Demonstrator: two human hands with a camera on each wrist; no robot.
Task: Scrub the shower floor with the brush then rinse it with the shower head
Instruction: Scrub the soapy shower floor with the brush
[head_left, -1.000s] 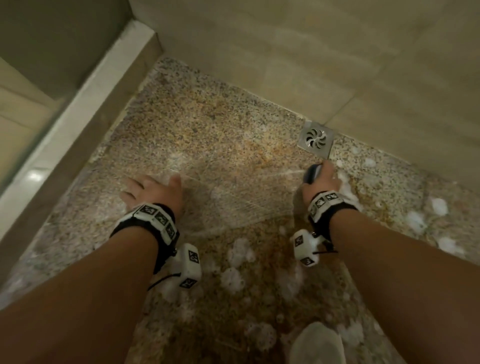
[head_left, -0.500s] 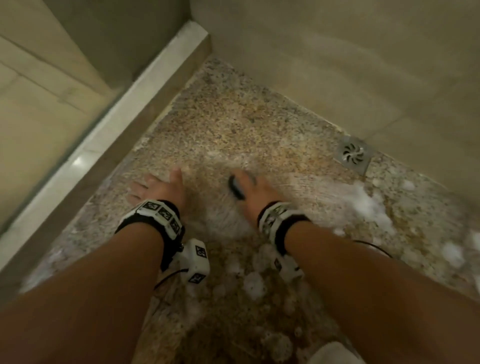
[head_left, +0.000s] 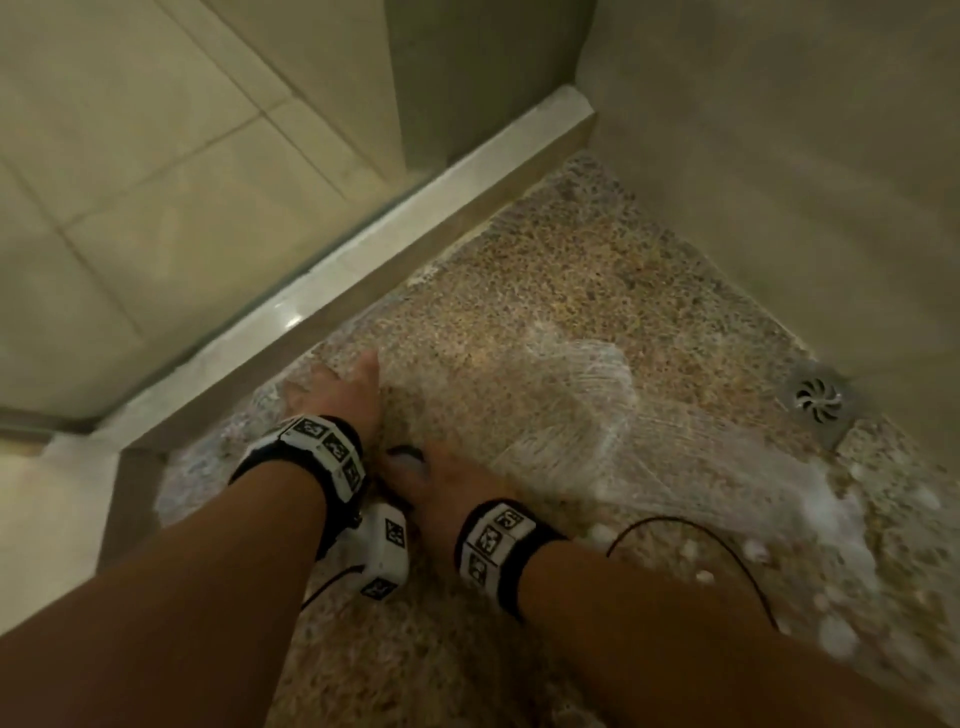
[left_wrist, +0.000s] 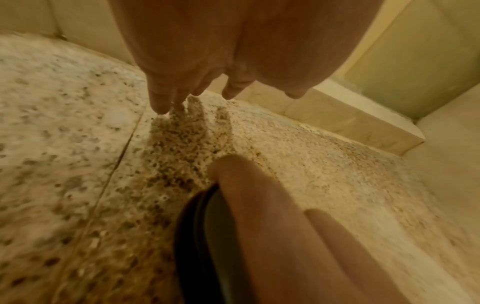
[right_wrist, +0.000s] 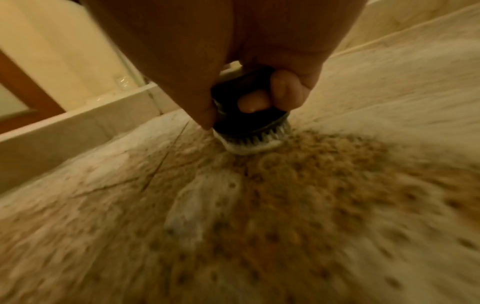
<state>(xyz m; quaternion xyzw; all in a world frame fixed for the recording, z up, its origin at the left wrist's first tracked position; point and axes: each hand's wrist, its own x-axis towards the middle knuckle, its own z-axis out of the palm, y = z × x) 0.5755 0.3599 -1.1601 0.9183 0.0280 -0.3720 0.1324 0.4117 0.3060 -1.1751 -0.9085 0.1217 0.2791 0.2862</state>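
My right hand (head_left: 447, 480) grips a small black scrub brush (right_wrist: 246, 115), thumb and fingers curled round its body, and the soapy bristles press on the speckled stone shower floor (head_left: 545, 291). In the head view the brush (head_left: 405, 453) shows just beyond the knuckles, close to my left wrist. My left hand (head_left: 337, 389) lies flat on the wet floor near the curb, fingers straight and spread. In the left wrist view the left fingers (left_wrist: 161, 102) touch the floor, and the brush (left_wrist: 207, 236) with the right hand's fingers fills the lower middle. The shower head is not in view.
A pale stone curb (head_left: 363, 249) with a glass panel runs along the left. Tiled walls close the far side and right. A square metal drain (head_left: 818, 400) sits at the right by the wall. White foam (head_left: 810, 509) streaks the floor, and a black cable (head_left: 675, 522) lies there.
My right hand has swept the brush left from beside the drain to right next to my left wrist, leaving a foam streak. The left hand stays planted; the view has swung left.
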